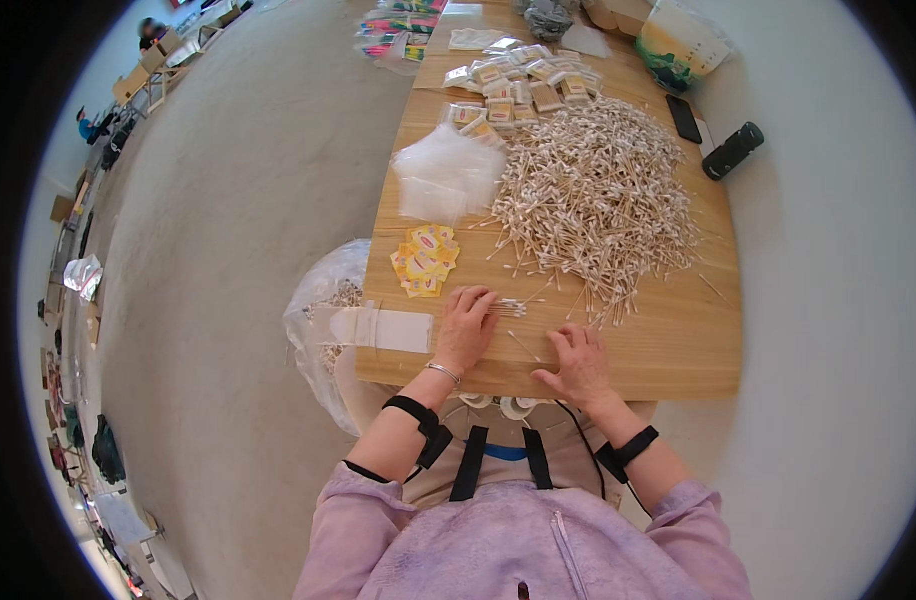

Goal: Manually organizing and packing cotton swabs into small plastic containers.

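A large heap of cotton swabs (598, 200) covers the right-hand part of the wooden table. My left hand (465, 328) is near the front edge, its fingers closed around a small bunch of cotton swabs (510, 307) whose white tips point right. To the right, my right hand (580, 366) rests low over the tabletop, thumb and fingers apart, with nothing seen in it. One loose swab (524, 346) lies between the two hands. Yellow printed cards (424, 260) are scattered just beyond my left hand, and a white box (403, 332) lies at its left.
Clear plastic bags (448, 175) lie beyond the cards, with filled packets (498, 100) farther back. A phone (683, 119) and a black cylinder (733, 151) are by the right wall. A plastic sack (323, 320) of swabs hangs at the table's left edge.
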`<act>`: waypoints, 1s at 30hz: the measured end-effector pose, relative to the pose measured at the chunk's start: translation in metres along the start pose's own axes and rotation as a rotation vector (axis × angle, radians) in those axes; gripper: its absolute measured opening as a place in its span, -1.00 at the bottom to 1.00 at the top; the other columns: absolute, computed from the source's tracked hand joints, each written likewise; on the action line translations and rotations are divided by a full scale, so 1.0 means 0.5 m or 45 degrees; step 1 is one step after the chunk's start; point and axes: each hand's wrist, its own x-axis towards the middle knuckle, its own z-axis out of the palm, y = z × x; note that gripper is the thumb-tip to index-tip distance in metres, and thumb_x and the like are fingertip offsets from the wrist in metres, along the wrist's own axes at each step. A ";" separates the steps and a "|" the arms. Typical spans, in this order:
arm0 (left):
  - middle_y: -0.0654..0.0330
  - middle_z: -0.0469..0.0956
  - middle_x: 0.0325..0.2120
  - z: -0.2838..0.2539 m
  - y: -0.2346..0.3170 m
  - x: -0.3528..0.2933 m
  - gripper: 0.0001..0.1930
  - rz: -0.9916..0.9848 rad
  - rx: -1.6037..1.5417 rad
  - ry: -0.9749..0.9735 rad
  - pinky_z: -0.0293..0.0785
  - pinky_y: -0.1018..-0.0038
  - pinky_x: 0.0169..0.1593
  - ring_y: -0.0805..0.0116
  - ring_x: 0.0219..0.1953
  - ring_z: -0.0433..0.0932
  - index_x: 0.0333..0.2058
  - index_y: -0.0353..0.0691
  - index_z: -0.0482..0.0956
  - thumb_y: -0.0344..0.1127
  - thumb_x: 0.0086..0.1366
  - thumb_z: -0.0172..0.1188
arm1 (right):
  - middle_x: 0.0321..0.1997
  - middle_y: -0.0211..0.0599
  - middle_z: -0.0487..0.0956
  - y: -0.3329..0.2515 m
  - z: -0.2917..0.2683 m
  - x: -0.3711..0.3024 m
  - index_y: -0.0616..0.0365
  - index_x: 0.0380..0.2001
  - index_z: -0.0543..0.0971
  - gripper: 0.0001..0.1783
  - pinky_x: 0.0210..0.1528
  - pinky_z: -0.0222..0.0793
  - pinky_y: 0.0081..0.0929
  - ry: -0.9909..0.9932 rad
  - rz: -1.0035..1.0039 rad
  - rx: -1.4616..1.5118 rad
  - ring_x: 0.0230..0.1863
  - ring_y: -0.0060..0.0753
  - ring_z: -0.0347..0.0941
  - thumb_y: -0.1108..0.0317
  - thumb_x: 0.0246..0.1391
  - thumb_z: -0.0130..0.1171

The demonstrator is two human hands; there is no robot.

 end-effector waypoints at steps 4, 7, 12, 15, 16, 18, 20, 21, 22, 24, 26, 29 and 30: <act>0.09 0.46 -0.15 0.027 0.014 -0.005 -0.70 0.005 -0.015 -0.024 0.31 0.26 0.09 0.05 -0.02 0.36 -0.15 -0.23 0.54 -0.44 0.08 0.22 | -0.11 -0.27 0.42 0.042 0.047 -0.032 0.05 -0.20 0.56 -0.49 0.02 0.24 -0.23 0.065 0.081 0.077 -0.03 -0.14 0.30 0.17 -0.31 0.41; 0.09 0.46 -0.15 0.024 0.012 -0.024 -0.70 -0.031 -0.031 -0.039 0.30 0.26 0.09 0.04 -0.01 0.36 -0.14 -0.24 0.54 -0.45 0.08 0.22 | -0.07 -0.29 0.41 0.021 0.048 -0.023 0.04 -0.18 0.55 -0.54 0.05 0.22 -0.25 0.041 0.087 0.127 0.01 -0.15 0.28 0.23 -0.25 0.36; 0.08 0.46 -0.16 0.026 0.009 -0.024 -0.70 -0.036 -0.039 -0.015 0.31 0.27 0.09 0.04 -0.01 0.36 -0.16 -0.25 0.54 -0.47 0.07 0.22 | -0.06 -0.32 0.42 0.014 0.051 0.062 0.06 -0.13 0.53 -0.58 0.09 0.22 -0.24 0.200 -0.042 0.028 0.04 -0.17 0.28 0.29 -0.15 0.28; 0.09 0.46 -0.16 0.032 0.018 -0.004 -0.72 -0.034 -0.074 0.007 0.31 0.26 0.09 0.05 -0.01 0.36 -0.17 -0.26 0.55 -0.47 0.08 0.21 | -0.05 -0.32 0.42 0.050 0.060 0.101 0.07 -0.07 0.49 -0.54 0.10 0.22 -0.22 0.244 -0.147 -0.170 0.06 -0.18 0.28 0.28 -0.12 0.25; 0.10 0.45 -0.17 0.033 0.021 0.006 -0.73 -0.046 -0.094 0.009 0.32 0.25 0.09 0.05 -0.01 0.35 -0.18 -0.26 0.55 -0.46 0.09 0.20 | -0.05 -0.32 0.42 0.062 0.072 0.109 0.08 -0.06 0.49 -0.54 0.11 0.21 -0.22 0.203 -0.142 -0.144 0.07 -0.18 0.27 0.28 -0.12 0.24; 0.09 0.46 -0.19 0.018 0.008 0.004 -0.75 -0.041 -0.066 0.040 0.33 0.25 0.07 0.05 -0.03 0.37 -0.21 -0.27 0.55 -0.47 0.08 0.19 | -0.05 -0.31 0.42 0.047 0.082 0.119 0.08 -0.06 0.49 -0.54 0.11 0.21 -0.21 0.156 -0.165 -0.088 0.08 -0.19 0.27 0.28 -0.11 0.23; 0.08 0.47 -0.21 -0.002 -0.004 -0.003 -0.77 -0.041 -0.012 0.087 0.35 0.25 0.04 0.06 -0.06 0.39 -0.24 -0.27 0.55 -0.48 0.07 0.19 | -0.10 -0.32 0.46 0.012 0.082 0.110 0.05 -0.14 0.54 -0.64 0.05 0.24 -0.19 0.178 -0.149 0.009 0.06 -0.20 0.30 0.30 -0.09 0.21; 0.07 0.48 -0.25 0.001 -0.009 -0.009 -0.80 -0.023 -0.012 0.100 0.37 0.26 0.01 0.06 -0.09 0.41 -0.28 -0.28 0.55 -0.48 0.05 0.18 | -0.16 -0.32 0.48 0.008 0.093 0.098 0.04 -0.20 0.55 -0.70 0.02 0.26 -0.17 0.207 -0.149 0.014 0.00 -0.20 0.35 0.30 -0.08 0.20; 0.06 0.48 -0.28 0.008 -0.023 -0.011 -0.83 -0.004 0.001 0.123 0.38 0.26 -0.01 0.07 -0.12 0.43 -0.33 -0.28 0.55 -0.48 0.03 0.17 | -0.21 -0.32 0.50 0.018 0.110 0.087 0.02 -0.26 0.57 -0.76 -0.02 0.27 -0.15 0.244 -0.162 0.025 -0.07 -0.19 0.40 0.31 -0.07 0.20; 0.11 0.50 -0.34 0.016 -0.023 -0.021 -0.88 0.135 0.154 0.066 0.39 0.26 -0.04 0.15 -0.18 0.45 -0.41 -0.21 0.54 -0.44 -0.01 0.13 | -0.39 -0.28 0.52 0.040 0.131 0.055 0.00 -0.34 0.58 -0.85 -0.15 0.32 -0.16 0.346 -0.160 0.042 -0.27 -0.14 0.45 0.37 -0.06 0.16; 0.14 0.51 -0.38 0.053 0.009 -0.009 -0.91 0.084 0.015 0.065 0.40 0.32 -0.02 0.15 -0.17 0.47 -0.38 -0.19 0.57 -0.39 0.09 0.22 | -0.38 -0.25 0.50 0.082 0.115 0.028 0.03 -0.40 0.56 -0.92 -0.19 0.33 -0.15 0.347 -0.059 0.009 -0.28 -0.11 0.44 0.40 -0.05 0.15; 0.12 0.47 -0.28 0.066 0.017 -0.023 -0.87 0.048 -0.062 0.144 0.38 0.34 0.02 0.15 -0.12 0.43 -0.31 -0.21 0.56 -0.44 0.12 0.18 | -0.36 -0.21 0.43 0.077 0.090 0.024 0.09 -0.45 0.53 -0.95 -0.17 0.26 -0.18 0.292 -0.049 -0.075 -0.22 -0.07 0.35 0.43 -0.07 0.17; 0.12 0.47 -0.28 0.055 0.011 -0.034 -0.87 0.040 -0.028 0.172 0.38 0.34 0.02 0.15 -0.12 0.43 -0.31 -0.21 0.56 -0.44 0.12 0.18 | -0.36 -0.21 0.43 0.074 0.093 0.029 0.09 -0.45 0.53 -0.95 -0.17 0.26 -0.18 0.302 -0.088 -0.056 -0.22 -0.07 0.35 0.43 -0.07 0.17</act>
